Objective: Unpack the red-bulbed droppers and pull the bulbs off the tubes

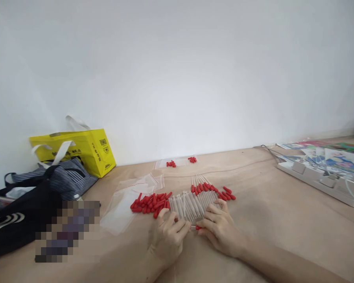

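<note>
My left hand [171, 232] pinches a thin clear dropper tube, most of it hidden by the fingers. Its end points at a small red rubber bulb [198, 227] pinched in my right hand [220, 228]; the two appear to meet between my hands. Just beyond my fingers lies a row of clear dropper tubes [187, 205]. A heap of red rubber bulbs [150, 204] sits to their left. Several droppers with red bulbs fitted [203, 188] fan out behind the row, and a few loose red bulbs [227, 193] lie to the right.
Clear zip bags [120, 208] lie flat on the left. Filled bags with red bulbs [177, 162] rest by the wall. A yellow bag [97, 153], a striped bag [67, 177] and a black bag [20, 220] stand at left. A white power strip [318, 182] with cables is at right.
</note>
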